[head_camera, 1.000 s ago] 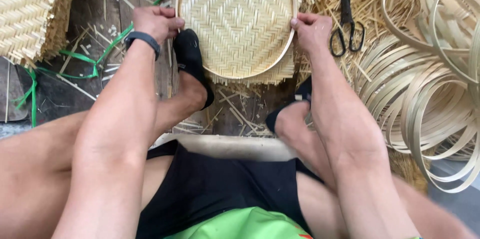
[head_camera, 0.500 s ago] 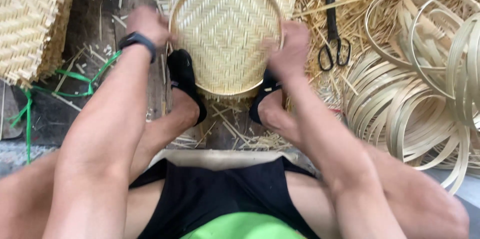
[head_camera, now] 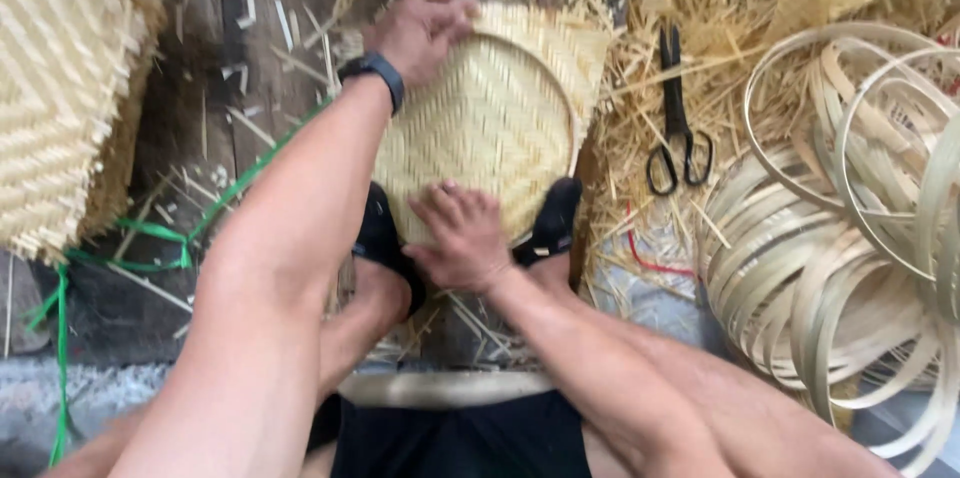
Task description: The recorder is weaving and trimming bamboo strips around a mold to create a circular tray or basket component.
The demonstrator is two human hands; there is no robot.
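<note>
On the floor, a woven bamboo tray (head_camera: pixel 500 118) is gripped at its far rim by the left hand (head_camera: pixel 415 33), while the right hand (head_camera: pixel 462 238) is pressed flat, fingers spread, on its near edge.

One head-worn camera looks steeply down, close over the person's arms, knees and the littered floor (head_camera: pixel 200 68).

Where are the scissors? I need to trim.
The black scissors lie on straw right of the round woven tray, left of the bamboo hoops.

Both hands on round woven tray (head_camera: pixel 490 128): left hand (head_camera: pixel 415 33) far rim, right hand (head_camera: pixel 462 238) near rim.
</note>
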